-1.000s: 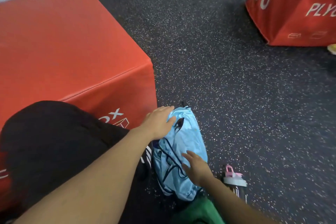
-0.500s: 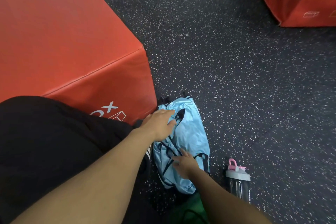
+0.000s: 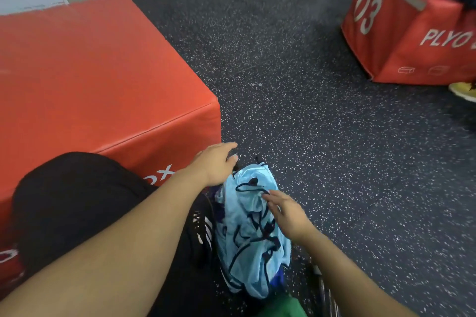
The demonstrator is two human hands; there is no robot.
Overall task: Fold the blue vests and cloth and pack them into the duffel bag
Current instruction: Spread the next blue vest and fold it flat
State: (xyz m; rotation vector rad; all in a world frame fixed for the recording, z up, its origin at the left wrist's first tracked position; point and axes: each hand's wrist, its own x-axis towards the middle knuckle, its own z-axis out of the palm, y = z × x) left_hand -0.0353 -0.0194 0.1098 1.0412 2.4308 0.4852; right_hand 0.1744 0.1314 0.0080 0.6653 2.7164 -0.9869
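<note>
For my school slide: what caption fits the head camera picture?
Both hands, left hand and right hand, reach over crumpled blue vests beside a red box.

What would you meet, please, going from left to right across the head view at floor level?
Large red padded box → person's left hand → crumpled light-blue vests with dark trim → right hand → bare speckled dark rubber floor → red plyo box marked 03 → yellow shoe.
</note>
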